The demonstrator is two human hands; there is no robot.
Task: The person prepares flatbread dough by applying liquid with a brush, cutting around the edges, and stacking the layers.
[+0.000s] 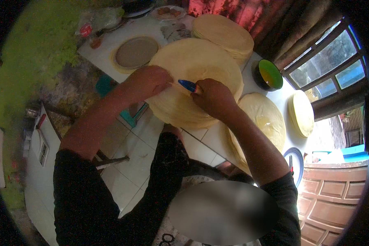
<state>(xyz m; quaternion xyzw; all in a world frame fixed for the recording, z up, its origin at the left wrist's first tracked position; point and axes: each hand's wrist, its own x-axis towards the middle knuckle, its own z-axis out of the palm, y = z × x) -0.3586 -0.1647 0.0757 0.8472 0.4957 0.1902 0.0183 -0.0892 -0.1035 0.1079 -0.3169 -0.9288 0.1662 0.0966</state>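
Surrounding the main stack (176, 100) of pale round sheets: rear stack (223, 35) just behind it, right stack (266, 119) beside it, small stack (301, 112) farther right near the window (326, 59). Green bowl (272, 67), dark outside, between rear stack and small stack. Grey disc (136, 52) lies left of the main stack; plate (153, 13) with brown pieces and a clear bag (96, 18) behind that. Blue-rimmed plate (297, 158) at lower right, partly behind the right sleeve (281, 199). Right forearm (256, 145) crosses in front of the right stack and hides part of it.

White table (100, 53) carries the stacks; pale tiled floor (123, 172) below. Patchy green wall (33, 49) at left, red curtain (238, 10) at the back, brown panelled surface (332, 192) at lower right.

Right hand (213, 96) is over the main stack, fingers closed around a blue tool (187, 85), its blue part pointing left; kind of tool unclear. Left hand (153, 80) is at the main stack's left side, fingers curled with tips close together, near the tool; can't tell whether it pinches anything or touches the top sheet. Main stack sits at the table's near edge, under both hands.
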